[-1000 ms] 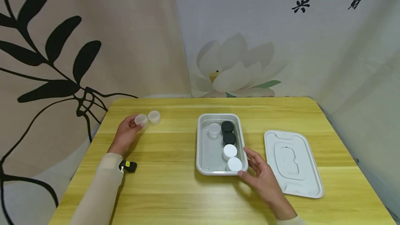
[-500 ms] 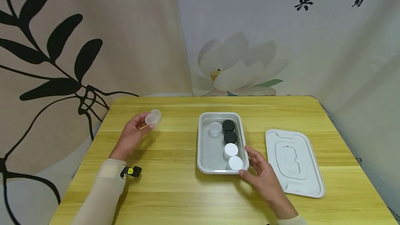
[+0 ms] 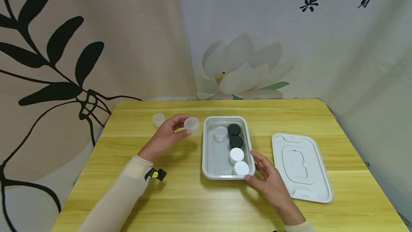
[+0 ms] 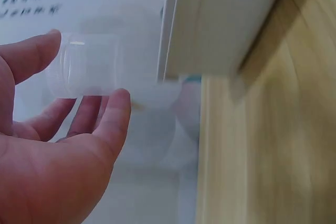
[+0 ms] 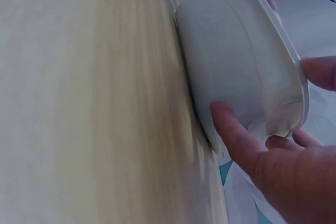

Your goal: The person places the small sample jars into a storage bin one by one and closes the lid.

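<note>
The left hand (image 3: 167, 134) pinches a small clear jar (image 3: 191, 124) between thumb and fingers just left of the white tray (image 3: 212, 167), while the right hand (image 3: 268, 178), fingers relaxed, touches the tray's near right corner on the wooden table (image 3: 180, 196).

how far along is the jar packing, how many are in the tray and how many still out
Five jars sit in the tray: one clear, two black-lidded, two white-lidded. In hand: the left hand pinches a clear jar just beside the tray's left rim, while the right hand steadies the near right corner. Left: one clear jar on the table, and the lid lies off to the right.
</note>
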Available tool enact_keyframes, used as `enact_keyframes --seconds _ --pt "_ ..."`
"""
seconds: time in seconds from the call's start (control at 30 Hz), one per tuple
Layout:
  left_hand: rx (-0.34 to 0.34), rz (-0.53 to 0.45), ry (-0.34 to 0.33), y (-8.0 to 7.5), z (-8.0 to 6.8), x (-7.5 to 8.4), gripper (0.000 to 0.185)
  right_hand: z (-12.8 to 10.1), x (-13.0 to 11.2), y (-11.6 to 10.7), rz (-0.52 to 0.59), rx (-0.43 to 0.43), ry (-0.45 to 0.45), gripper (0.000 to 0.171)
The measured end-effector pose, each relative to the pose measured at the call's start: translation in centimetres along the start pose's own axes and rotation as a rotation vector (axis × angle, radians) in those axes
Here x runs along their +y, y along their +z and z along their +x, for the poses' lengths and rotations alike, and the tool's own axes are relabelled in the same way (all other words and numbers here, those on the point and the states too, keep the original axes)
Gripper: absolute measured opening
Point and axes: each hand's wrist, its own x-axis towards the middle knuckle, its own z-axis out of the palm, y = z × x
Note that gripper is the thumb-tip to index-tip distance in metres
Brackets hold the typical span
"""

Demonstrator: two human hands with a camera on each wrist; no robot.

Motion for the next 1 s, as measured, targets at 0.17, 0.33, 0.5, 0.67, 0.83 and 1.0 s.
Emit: enact_keyframes --seconds 0.17,0.33,0.5,0.67,0.83,1.0 --pt "-0.107 0.024 0.004 2.4 1.6 0.9 0.05 -0.1 -0.1 0.2 0.005 0.0 -0.016 0.079" --pt "-0.187 0.09 -0.017 4.2 3.1 1.4 0.05 0.0 -0.1 0.2 0.008 -0.002 -0.026 0.079" --pt "-0.268 0.132 -0.003 5.5 4.2 1.2 0.051 0.0 0.1 0.1 0.003 -0.003 -0.028 0.079" --pt "-0.311 0.194 0.02 6.5 4.8 1.2 0.048 0.1 0.3 0.0 0.022 -0.003 -0.014 0.08" --pt "-0.356 0.282 0.038 7.1 5.3 1.5 0.041 0.2 0.5 -0.2 0.023 -0.004 -0.017 0.08" --pt "-0.394 0.416 0.071 7.2 5.7 1.7 0.04 0.3 0.5 -0.2 0.013 -0.005 -0.017 0.08"
